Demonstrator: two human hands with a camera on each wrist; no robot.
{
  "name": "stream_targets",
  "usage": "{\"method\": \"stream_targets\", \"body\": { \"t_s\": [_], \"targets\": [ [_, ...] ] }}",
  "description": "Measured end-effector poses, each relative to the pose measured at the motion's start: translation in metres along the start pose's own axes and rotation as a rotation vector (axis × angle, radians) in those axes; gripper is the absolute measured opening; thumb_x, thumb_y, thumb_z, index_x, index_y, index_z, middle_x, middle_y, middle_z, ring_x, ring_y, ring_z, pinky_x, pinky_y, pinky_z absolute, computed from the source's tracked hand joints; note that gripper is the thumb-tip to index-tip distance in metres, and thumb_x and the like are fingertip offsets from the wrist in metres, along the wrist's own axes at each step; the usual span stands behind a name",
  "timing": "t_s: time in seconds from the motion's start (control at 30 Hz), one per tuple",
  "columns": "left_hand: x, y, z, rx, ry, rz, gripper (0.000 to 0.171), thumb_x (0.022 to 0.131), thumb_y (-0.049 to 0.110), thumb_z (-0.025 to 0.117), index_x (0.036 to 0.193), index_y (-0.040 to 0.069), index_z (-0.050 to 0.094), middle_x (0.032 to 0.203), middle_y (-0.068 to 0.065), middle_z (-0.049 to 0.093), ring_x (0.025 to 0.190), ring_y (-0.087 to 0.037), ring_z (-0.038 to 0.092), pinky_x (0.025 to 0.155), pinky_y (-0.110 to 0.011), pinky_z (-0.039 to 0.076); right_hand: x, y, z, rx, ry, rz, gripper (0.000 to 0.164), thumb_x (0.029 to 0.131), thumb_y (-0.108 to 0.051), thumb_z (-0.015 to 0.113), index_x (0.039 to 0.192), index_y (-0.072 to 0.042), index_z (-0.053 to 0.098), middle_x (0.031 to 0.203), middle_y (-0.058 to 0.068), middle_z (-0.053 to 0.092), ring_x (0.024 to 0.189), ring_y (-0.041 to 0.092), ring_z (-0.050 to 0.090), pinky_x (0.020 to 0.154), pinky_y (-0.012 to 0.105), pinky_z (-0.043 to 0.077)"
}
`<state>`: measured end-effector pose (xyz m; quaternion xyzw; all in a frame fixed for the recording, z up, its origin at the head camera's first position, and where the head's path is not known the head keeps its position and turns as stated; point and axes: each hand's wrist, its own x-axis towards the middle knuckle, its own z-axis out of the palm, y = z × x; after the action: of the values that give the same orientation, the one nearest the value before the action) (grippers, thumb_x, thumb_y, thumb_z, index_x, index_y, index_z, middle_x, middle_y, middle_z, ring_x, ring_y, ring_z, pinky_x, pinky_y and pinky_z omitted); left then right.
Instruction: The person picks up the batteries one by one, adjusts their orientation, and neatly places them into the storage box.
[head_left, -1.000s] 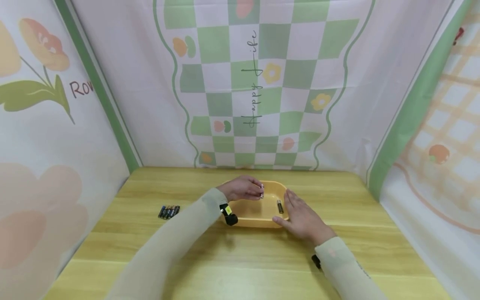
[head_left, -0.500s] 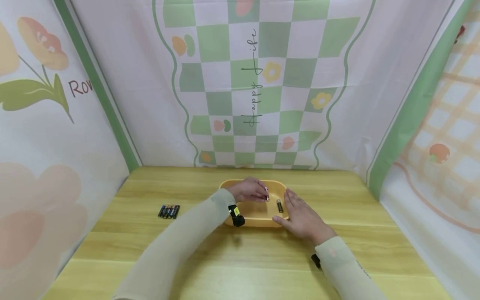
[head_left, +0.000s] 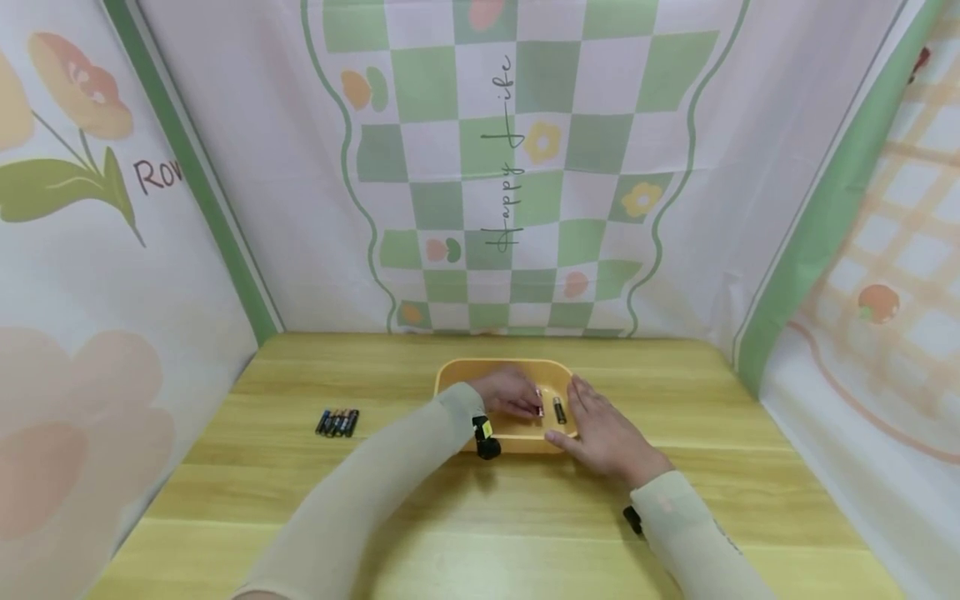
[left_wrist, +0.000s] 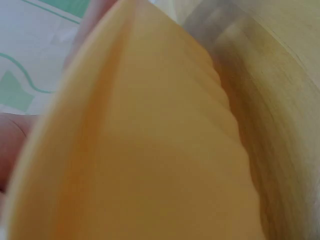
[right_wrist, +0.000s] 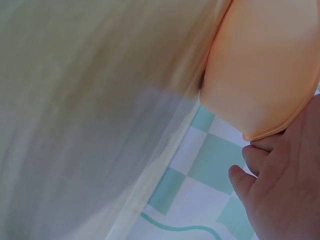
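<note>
Head view: my left hand (head_left: 510, 392) pinches slim item (head_left: 540, 408) inside tray (head_left: 517, 446), black battery (head_left: 559, 411) beside it toward 3 o'clock; right hand (head_left: 606, 435) spread against tray's 3-o'clock side, probably steadying.

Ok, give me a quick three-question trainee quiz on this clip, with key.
1. True or false: the right hand touches the yellow tub.
2. Where is the row of batteries? A: inside the tub. B: on the table, left of the tub. C: under the right hand.
3. Fill in: inside the tub, beside the left hand, lies a dark ____.
Key: 1 true; 2 B; 3 battery.
</note>
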<state>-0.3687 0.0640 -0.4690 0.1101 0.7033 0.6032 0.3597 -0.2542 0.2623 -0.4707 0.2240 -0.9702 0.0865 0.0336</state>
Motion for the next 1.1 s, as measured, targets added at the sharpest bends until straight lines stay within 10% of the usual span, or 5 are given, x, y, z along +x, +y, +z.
{"method": "stream_targets", "body": {
  "t_s": [1.1],
  "targets": [
    [0.011,0.003,0.025,0.15,0.2,-0.099,0.004,0.082,-0.009,0.068,0.086,-0.01,0.068,0.077,-0.018,0.069,0.06,-0.023,0.065,0.06,-0.03,0.06,0.001,0.001,-0.001,0.026,-0.001,-0.004,0.098,0.095,-0.069,0.034,0.15,0.009,0.014,0.159,0.022,0.004,0.146,0.034,0.007,0.118,0.047,0.016]
  ]
}}
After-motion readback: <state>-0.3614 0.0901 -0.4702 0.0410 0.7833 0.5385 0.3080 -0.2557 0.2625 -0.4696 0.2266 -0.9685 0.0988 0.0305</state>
